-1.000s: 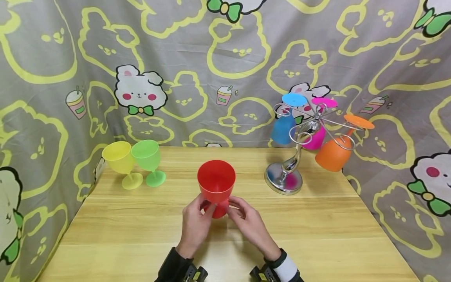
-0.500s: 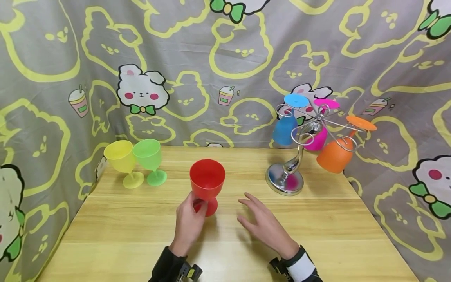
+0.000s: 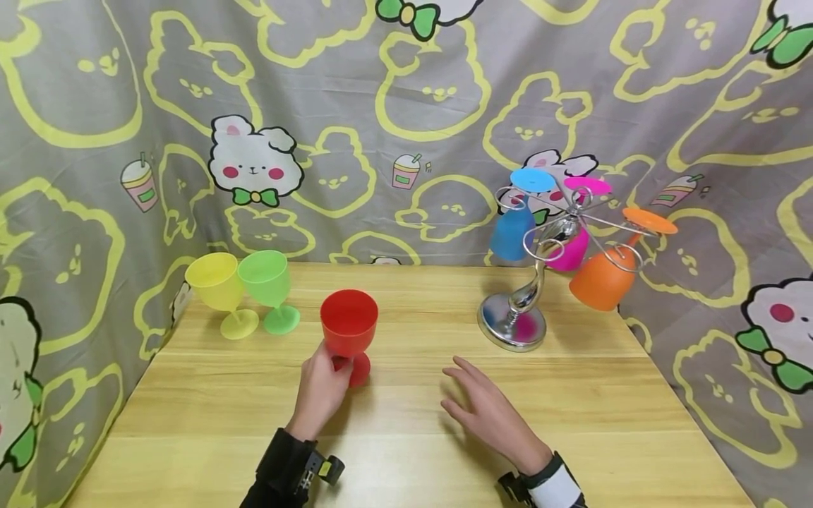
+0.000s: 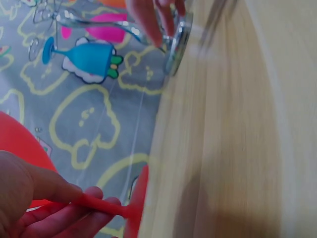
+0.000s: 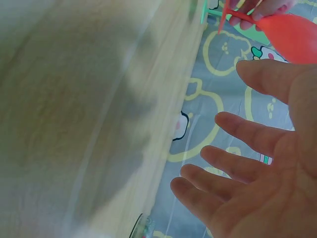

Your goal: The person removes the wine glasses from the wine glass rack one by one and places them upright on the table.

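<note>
My left hand (image 3: 322,386) pinches the stem of an upright red goblet (image 3: 348,324) between thumb and fingers. In the left wrist view the thumb lies along the red stem (image 4: 101,204), close to the goblet's foot. My right hand (image 3: 492,416) hovers over the table at the right with fingers spread, holding nothing. Its open palm (image 5: 267,193) shows in the right wrist view, with the red goblet beyond it. Left of the red goblet stand a green goblet (image 3: 265,279) and a yellow goblet (image 3: 216,282), both upright.
A chrome glass rack (image 3: 512,321) stands at the back right of the wooden table (image 3: 406,451). Upside down on its wire rings hang a blue goblet (image 3: 513,233), a pink goblet (image 3: 569,252) and an orange goblet (image 3: 602,281). A patterned curtain (image 3: 356,85) encloses the back and sides.
My right hand has let go of the red goblet and drawn away to the right. The left hand has carried the goblet leftward, toward the green one.
</note>
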### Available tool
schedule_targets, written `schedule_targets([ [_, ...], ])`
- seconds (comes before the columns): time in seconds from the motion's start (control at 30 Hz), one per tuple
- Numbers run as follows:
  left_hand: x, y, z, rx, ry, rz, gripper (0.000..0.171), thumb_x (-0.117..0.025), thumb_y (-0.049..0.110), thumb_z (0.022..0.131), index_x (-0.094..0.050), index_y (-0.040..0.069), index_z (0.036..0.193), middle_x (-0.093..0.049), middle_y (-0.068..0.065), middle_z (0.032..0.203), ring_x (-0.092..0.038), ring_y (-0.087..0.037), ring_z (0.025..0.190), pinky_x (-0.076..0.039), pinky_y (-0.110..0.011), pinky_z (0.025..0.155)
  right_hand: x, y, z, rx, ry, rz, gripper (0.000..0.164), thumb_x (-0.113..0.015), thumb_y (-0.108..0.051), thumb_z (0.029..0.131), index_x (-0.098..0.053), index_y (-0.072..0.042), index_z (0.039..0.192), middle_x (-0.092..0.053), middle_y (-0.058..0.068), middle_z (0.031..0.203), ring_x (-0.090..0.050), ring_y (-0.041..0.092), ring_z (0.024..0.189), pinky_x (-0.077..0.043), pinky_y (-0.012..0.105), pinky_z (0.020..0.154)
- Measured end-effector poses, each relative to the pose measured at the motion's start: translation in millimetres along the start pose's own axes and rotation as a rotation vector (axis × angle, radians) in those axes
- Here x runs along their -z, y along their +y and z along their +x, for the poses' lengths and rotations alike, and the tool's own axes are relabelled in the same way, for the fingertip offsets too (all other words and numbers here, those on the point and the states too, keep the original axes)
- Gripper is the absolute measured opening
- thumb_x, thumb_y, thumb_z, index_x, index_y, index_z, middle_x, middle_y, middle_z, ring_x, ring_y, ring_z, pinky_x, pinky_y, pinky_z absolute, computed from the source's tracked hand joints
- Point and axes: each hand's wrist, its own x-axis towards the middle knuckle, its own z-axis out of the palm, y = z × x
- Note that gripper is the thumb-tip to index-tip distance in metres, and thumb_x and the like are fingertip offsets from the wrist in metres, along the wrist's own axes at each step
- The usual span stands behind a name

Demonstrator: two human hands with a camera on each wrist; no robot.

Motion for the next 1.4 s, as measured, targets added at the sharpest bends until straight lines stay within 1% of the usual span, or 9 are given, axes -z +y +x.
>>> schedule_targets([
  [0.13,6.5,-11.8,11.5,0.031,-0.023,0.037,0.021,-0.067,-0.004,0.094,-0.066,-0.004,0.115,-0.077,-0.024,0.109,-0.074,-0.042,0.105,-0.061,-0.059,0.098,0.1,2.2,-2.0,-0.010,0.002,0.002,0.051,-0.079,-0.021,0.100,-0.064,-0.006,0.145,-0.051,0.025,0.162,-0.054,0.047,0.146,-0.046,0.063,0.120],
  [0.33,14.5,-28.3,28.0,0.057,-0.018,0.089,0.015,-0.068,0.001,0.095,-0.065,-0.004,0.109,-0.076,-0.024,0.104,-0.073,-0.047,0.106,-0.059,-0.062,0.097,0.3,3.4,-4.7,-0.026,-0.002,0.024,0.050,-0.078,-0.023,0.100,-0.064,-0.006,0.145,-0.050,0.025,0.162,-0.053,0.047,0.147,-0.045,0.064,0.120],
  [0.37,14.9,-30.1,30.9,0.055,-0.016,0.089,0.015,-0.068,0.001,0.095,-0.066,-0.004,0.108,-0.076,-0.025,0.103,-0.073,-0.048,0.106,-0.059,-0.062,0.097,-0.3,3.7,-4.9,-0.025,0.001,0.025,0.049,-0.078,-0.023,0.100,-0.064,-0.006,0.145,-0.051,0.025,0.162,-0.053,0.047,0.146,-0.046,0.064,0.120],
  [0.6,16.7,-39.6,51.5,0.036,-0.057,0.082,0.018,-0.069,0.002,0.098,-0.067,-0.006,0.113,-0.075,-0.027,0.112,-0.071,-0.048,0.114,-0.057,-0.062,0.104,-1.1,3.6,-5.1,-0.020,0.014,0.028,0.048,-0.079,-0.021,0.100,-0.065,-0.006,0.143,-0.052,0.025,0.161,-0.054,0.047,0.145,-0.047,0.065,0.118],
  [0.77,15.5,-48.8,66.9,0.012,-0.075,0.099,0.015,-0.069,0.002,0.098,-0.071,-0.007,0.109,-0.074,-0.027,0.111,-0.069,-0.048,0.113,-0.055,-0.062,0.106,-1.4,4.0,-4.7,-0.022,0.009,0.029,0.047,-0.078,-0.020,0.100,-0.065,-0.006,0.143,-0.052,0.025,0.161,-0.054,0.047,0.145,-0.047,0.065,0.118],
  [0.87,13.3,-54.3,77.1,0.008,-0.069,0.094,0.015,-0.068,0.001,0.098,-0.071,-0.009,0.109,-0.074,-0.028,0.111,-0.068,-0.048,0.113,-0.055,-0.062,0.105,-1.4,4.0,-4.3,-0.022,0.007,0.026,0.048,-0.079,-0.019,0.100,-0.065,-0.005,0.143,-0.051,0.025,0.161,-0.054,0.047,0.146,-0.047,0.064,0.119],
  [1.07,10.6,-60.4,94.7,0.014,-0.039,0.082,0.016,-0.067,0.002,0.099,-0.067,-0.009,0.111,-0.074,-0.030,0.111,-0.069,-0.049,0.114,-0.056,-0.061,0.104,-1.5,4.0,-3.6,-0.032,-0.010,0.033,0.047,-0.078,-0.019,0.100,-0.065,-0.005,0.143,-0.050,0.026,0.163,-0.052,0.048,0.147,-0.045,0.065,0.120],
  [1.17,10.4,-62.0,100.7,0.026,-0.045,0.079,0.014,-0.065,0.002,0.100,-0.066,-0.007,0.112,-0.073,-0.029,0.111,-0.069,-0.048,0.113,-0.056,-0.060,0.103,-1.2,2.7,-3.7,-0.051,-0.025,0.048,0.046,-0.077,-0.018,0.101,-0.066,-0.005,0.143,-0.049,0.025,0.164,-0.051,0.047,0.148,-0.044,0.064,0.121],
  [1.4,10.6,-62.3,109.9,0.040,-0.071,0.071,0.016,-0.064,0.002,0.102,-0.063,-0.007,0.116,-0.072,-0.029,0.114,-0.068,-0.046,0.113,-0.056,-0.058,0.102,-1.3,1.4,-4.6,-0.050,-0.020,0.036,0.043,-0.078,-0.019,0.100,-0.068,-0.006,0.140,-0.051,0.024,0.162,-0.053,0.046,0.147,-0.045,0.064,0.120],
])
